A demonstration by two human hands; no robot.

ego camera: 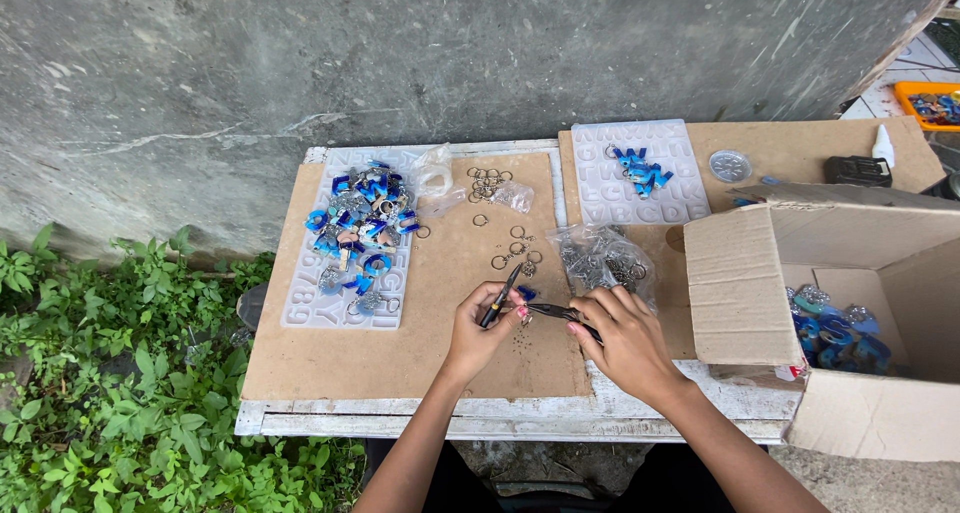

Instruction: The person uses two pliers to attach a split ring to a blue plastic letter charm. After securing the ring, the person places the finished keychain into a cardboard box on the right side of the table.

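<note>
Left hand (483, 325) grips one plier (503, 295), right hand (622, 335) another (562, 314) — both closed, tips meeting on a small blue charm (526, 294). Best kept low over the desk (420, 273) — twisting gently.

Matt brown fibreboard (420, 343) — glossy blue resin letters (362, 223), metal rings (490, 183)

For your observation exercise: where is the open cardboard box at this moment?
In the head view, the open cardboard box sits at the right end of the table, beside the right hand, with blue pieces inside it.
</note>
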